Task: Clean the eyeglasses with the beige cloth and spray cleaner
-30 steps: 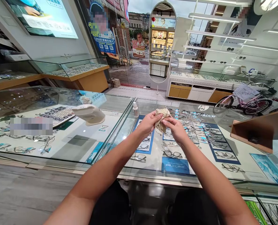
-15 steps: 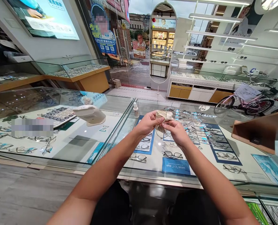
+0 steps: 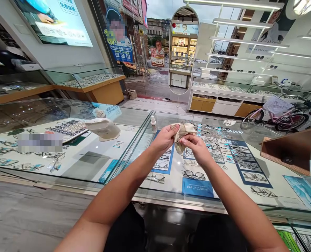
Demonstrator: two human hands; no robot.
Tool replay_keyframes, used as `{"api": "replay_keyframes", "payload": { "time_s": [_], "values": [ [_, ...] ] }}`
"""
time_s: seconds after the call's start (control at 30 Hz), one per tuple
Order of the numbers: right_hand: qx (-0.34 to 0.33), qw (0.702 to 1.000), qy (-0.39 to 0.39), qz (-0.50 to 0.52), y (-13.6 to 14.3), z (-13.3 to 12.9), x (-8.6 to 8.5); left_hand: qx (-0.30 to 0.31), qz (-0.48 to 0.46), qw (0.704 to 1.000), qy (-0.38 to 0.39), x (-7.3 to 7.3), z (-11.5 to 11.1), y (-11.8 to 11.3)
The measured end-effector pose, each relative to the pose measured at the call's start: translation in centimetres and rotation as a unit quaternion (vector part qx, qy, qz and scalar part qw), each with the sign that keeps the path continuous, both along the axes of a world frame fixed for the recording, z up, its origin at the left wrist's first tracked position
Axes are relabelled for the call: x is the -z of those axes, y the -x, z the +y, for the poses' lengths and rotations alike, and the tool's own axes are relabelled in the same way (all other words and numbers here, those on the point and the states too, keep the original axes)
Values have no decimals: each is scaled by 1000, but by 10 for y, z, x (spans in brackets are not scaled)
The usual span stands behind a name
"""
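Two hands, one cloth: left hand (image 3: pixel 168 137) and right hand (image 3: pixel 195 145) both have fingers and thumb pinched on the bunched beige cloth (image 3: pixel 188 128), each grip grasping fabric. Cloth is up between the hands, above the glass-topped worktop (image 3: pixel 168 184); can't tell if anything is wrapped inside. One white spray bottle (image 3: pixel 153 124), upright, left of the left hand, near the seam between two glass sections. One white curved device (image 3: pixel 104 129) further left. Eyeglass frames under the glass: many, too crowded to count; one dark-rimmed pair (image 3: pixel 194 175) sits below the hands, one blue printed card (image 3: pixel 197 188) just in front of it. One brown stand (image 3: pixel 286 154) at right, hiding part of the worktop there. Two forearms reach across and block some of the display; fingers cover parts of the cloth. One blurred patch at left, contents unreadable. Background: one oval mirror (image 3: pixel 183 49), one pink bicycle (image 3: pixel 276 118) at right, one lit screen (image 3: pixel 63 24) upper left.
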State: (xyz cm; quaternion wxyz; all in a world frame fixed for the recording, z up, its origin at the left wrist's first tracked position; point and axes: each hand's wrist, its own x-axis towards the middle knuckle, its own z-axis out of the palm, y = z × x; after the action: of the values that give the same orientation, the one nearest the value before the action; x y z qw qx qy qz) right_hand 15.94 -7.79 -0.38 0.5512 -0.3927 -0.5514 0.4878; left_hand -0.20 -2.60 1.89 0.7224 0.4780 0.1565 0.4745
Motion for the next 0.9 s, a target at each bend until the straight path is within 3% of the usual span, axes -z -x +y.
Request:
{"api": "replay_keyframes", "payload": {
  "time_s": [0.23, 0.5, 0.9],
  "values": [
    [-24, 994, 54, 95, 5, 1, 3, 35, 16, 999, -1, -3, -1, 6],
    [-35, 995, 46, 82, 12, -3, 0, -24, 11, 1000, 3, 5, -2, -6],
    [-16, 987, 59, 149, 8, 0, -3, 38, 20, 999, 10, 3, 0, 5]
  ]
}}
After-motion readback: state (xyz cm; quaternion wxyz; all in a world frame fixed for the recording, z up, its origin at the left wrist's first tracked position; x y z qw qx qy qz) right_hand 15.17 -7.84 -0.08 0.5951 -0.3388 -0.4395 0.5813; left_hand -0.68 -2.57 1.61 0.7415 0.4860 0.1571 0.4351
